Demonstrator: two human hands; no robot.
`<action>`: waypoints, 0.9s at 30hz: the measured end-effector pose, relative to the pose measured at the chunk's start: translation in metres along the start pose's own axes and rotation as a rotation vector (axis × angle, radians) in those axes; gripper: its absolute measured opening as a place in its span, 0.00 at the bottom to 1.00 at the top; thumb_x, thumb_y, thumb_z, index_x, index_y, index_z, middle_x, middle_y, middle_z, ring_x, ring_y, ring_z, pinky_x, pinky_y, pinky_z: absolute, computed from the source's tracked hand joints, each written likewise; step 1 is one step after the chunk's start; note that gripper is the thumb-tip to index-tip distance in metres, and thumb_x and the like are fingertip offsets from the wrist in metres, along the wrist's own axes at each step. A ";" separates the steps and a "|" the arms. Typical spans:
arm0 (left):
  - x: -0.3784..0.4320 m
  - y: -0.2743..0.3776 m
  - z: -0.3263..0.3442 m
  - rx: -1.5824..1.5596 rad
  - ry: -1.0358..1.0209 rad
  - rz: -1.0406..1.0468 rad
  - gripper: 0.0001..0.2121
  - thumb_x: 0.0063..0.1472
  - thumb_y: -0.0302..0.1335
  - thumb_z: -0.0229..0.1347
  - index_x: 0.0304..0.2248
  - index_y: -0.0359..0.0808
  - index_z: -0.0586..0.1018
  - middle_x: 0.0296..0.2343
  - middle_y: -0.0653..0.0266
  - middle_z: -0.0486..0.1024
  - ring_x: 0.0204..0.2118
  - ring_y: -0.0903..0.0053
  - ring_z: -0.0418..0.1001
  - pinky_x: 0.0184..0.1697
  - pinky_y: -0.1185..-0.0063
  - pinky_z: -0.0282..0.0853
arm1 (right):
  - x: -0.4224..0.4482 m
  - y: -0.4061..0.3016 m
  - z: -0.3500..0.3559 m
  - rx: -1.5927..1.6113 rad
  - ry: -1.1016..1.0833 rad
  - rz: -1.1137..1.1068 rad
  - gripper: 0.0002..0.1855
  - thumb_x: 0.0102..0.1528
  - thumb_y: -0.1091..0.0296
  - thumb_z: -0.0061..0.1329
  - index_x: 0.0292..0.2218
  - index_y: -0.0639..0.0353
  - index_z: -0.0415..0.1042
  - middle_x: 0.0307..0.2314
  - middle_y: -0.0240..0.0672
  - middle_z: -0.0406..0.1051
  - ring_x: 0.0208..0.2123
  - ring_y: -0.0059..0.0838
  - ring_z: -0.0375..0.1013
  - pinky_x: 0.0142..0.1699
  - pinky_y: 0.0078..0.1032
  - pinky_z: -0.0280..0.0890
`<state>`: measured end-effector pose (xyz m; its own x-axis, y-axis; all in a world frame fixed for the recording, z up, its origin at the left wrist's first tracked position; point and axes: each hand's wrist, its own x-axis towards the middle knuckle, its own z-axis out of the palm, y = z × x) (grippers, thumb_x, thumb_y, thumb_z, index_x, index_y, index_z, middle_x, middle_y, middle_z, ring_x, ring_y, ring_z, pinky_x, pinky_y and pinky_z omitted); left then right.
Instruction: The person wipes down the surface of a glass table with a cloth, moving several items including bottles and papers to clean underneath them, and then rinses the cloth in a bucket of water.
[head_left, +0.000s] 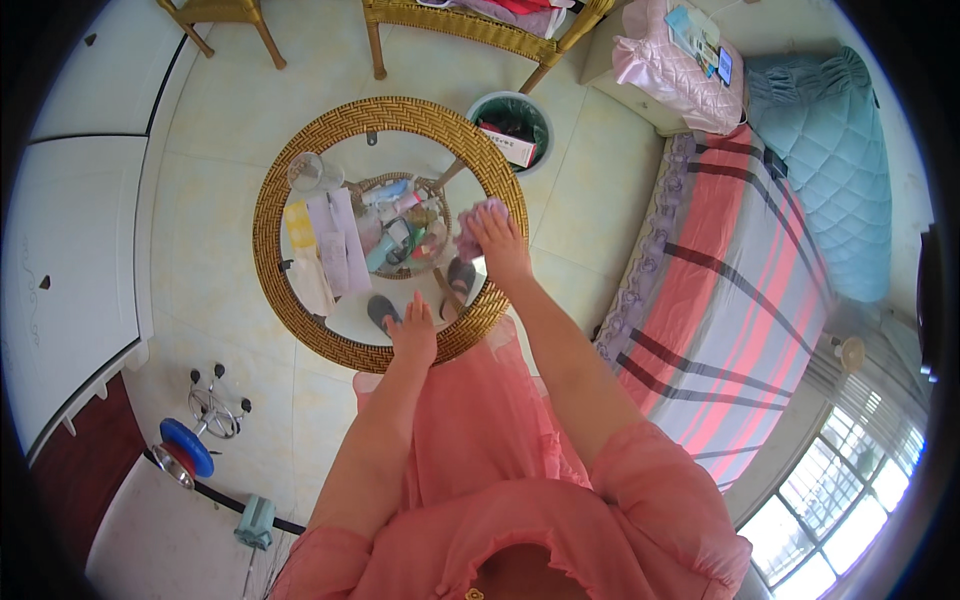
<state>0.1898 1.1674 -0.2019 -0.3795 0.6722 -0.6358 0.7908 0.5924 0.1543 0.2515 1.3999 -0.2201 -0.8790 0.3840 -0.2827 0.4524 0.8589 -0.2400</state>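
Observation:
A round glass-topped table (341, 120) with a woven rattan rim stands before me. My right hand (497, 238) presses a crumpled pinkish-purple cloth (472, 229) near the right side of the top, where glass meets rim. My left hand (415, 334) rests at the near edge with its fingers spread a little, and nothing is in it. On the left of the glass lie papers (349, 255) with a pen (330, 204), a yellow patterned packet (298, 225) and a pale sheet or bag (311, 279). A clear cup (306, 172) is at the upper left.
Beneath the glass, a lower shelf (442, 196) holds several bottles and small items. A lined waste bin (546, 120) stands past the rim. Right is a bed with a striped cover (705, 300); left are white cabinets (82, 240) and a wheeled stool (187, 446). A rattan seat (465, 30) stands beyond.

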 end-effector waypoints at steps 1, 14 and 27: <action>-0.001 0.000 -0.002 -0.012 -0.003 0.003 0.23 0.59 0.27 0.44 0.55 0.36 0.62 0.60 0.62 0.48 0.59 0.75 0.54 0.54 0.48 0.48 | 0.003 0.001 0.000 -0.043 0.056 0.022 0.29 0.54 0.69 0.36 0.59 0.47 0.54 0.60 0.30 0.48 0.62 0.33 0.44 0.64 0.35 0.39; -0.046 -0.058 0.028 0.041 0.154 0.142 0.22 0.58 0.29 0.43 0.52 0.31 0.64 0.58 0.60 0.54 0.58 0.73 0.57 0.57 0.56 0.51 | -0.076 -0.050 0.037 0.169 -0.237 -0.302 0.30 0.55 0.70 0.35 0.59 0.43 0.52 0.60 0.29 0.46 0.63 0.36 0.42 0.64 0.39 0.37; -0.103 -0.144 0.045 0.013 0.023 -0.053 0.30 0.55 0.26 0.48 0.56 0.27 0.55 0.60 0.48 0.42 0.59 0.65 0.55 0.60 0.58 0.47 | -0.037 -0.206 0.064 0.011 -0.026 0.096 0.31 0.56 0.55 0.41 0.59 0.46 0.52 0.61 0.36 0.43 0.63 0.42 0.39 0.63 0.43 0.39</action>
<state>0.1370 0.9927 -0.1925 -0.4319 0.6497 -0.6256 0.7753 0.6218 0.1105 0.2003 1.1871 -0.2192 -0.8274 0.4554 -0.3286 0.5361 0.8147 -0.2210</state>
